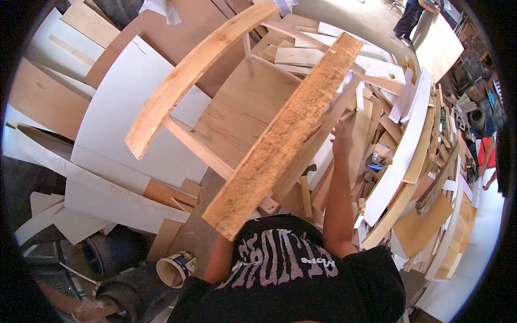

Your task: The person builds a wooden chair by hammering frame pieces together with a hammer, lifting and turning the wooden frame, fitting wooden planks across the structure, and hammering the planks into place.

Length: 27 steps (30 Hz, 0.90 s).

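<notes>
A tilted wooden frame (pixel 183 141) fills the middle, with two long planks joined by crossbars. The nearer plank (pixel 291 134) is rough and dark-stained along its upper face; the far one is smoother and bowed by the lens. My right hand (pixel 342 141) is raised at the frame's right side, its fingers closed against the wood beneath the nearer plank. Only my left forearm (pixel 218 259) shows; the hand is hidden behind that plank's lower end. Between the frame and my right forearm stands a hammer (pixel 306 195) with a wooden handle.
Offcuts and long boards (pixel 401 161) lie heaped on the right. White and brown panels (pixel 124 118) lean at the left. Low on the left is a bucket (pixel 175 270) beside dark round shapes. A person (pixel 410 19) stands at the far right by a pale sheet; another in red shows at the right edge.
</notes>
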Available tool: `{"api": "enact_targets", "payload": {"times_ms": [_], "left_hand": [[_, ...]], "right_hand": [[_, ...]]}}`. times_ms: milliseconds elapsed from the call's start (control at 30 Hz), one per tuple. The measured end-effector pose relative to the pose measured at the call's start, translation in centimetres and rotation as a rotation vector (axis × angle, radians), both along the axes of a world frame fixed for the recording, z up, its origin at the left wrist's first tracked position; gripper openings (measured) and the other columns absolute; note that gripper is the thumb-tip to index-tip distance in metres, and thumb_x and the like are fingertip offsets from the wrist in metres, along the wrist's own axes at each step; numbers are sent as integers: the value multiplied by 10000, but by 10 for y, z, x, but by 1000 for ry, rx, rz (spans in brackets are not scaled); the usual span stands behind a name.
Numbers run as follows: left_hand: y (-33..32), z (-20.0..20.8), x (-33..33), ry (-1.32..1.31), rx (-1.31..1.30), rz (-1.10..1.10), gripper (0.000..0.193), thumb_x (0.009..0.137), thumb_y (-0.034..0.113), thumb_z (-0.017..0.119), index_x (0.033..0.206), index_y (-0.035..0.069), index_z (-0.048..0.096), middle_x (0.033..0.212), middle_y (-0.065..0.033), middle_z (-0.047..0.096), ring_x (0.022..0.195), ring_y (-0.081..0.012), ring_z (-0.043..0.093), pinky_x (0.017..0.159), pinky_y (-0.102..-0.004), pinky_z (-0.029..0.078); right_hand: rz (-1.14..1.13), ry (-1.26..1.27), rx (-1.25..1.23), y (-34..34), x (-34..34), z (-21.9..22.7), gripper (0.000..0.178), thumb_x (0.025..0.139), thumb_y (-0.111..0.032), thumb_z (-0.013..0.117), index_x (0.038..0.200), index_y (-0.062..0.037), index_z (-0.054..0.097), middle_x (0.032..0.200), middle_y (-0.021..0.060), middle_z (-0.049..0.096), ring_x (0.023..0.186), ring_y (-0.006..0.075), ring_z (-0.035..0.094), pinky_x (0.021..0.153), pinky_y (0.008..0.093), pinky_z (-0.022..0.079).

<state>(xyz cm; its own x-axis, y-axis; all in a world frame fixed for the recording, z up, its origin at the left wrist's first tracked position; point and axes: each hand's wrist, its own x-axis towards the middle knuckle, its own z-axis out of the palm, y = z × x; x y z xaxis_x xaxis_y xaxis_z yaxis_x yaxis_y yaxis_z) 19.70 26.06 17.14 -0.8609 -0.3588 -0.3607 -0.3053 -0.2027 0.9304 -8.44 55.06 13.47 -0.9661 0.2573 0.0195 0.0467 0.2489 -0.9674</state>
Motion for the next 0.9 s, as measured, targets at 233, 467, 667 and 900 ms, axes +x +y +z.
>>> {"api": "enact_targets", "payload": {"times_ms": [233, 467, 667, 900], "left_hand": [[-68, 5, -19, 62, -319, -55, 398, 1017, 341, 446, 1203, 16, 582, 974, -75, 665, 888, -164, 631, 797, -317, 482], [-194, -9, -41, 212, -243, 185, 330, 979, 166, 527, 1261, -6, 533, 1120, -118, 642, 1039, -205, 609, 887, -331, 480], [-251, -30, -84, 145, -277, -98, 622, 916, 145, 598, 1443, -30, 319, 1442, -208, 412, 1376, -312, 345, 1132, -430, 294], [-249, -51, -131, 407, -609, -213, 485, 1028, 319, 421, 1372, -24, 422, 1316, -163, 543, 1258, -261, 470, 1092, -421, 344]], "right_hand": [[-27, -139, -274, -30, 140, 28, 402, 967, -371, 559, 1208, -52, 600, 1052, 98, 663, 868, 176, 662, 631, 287, 523], [19, 304, -102, -80, 226, 77, 457, 977, -310, 539, 1345, -48, 472, 1225, 124, 591, 1106, 255, 588, 943, 373, 477], [72, 309, -15, -126, 278, 8, 446, 972, -315, 555, 1313, -37, 485, 1176, 113, 600, 1072, 240, 586, 945, 372, 469], [-31, 296, -202, -163, 264, -47, 437, 966, -321, 575, 1276, -24, 501, 1119, 102, 610, 1033, 222, 583, 948, 370, 461]]}}
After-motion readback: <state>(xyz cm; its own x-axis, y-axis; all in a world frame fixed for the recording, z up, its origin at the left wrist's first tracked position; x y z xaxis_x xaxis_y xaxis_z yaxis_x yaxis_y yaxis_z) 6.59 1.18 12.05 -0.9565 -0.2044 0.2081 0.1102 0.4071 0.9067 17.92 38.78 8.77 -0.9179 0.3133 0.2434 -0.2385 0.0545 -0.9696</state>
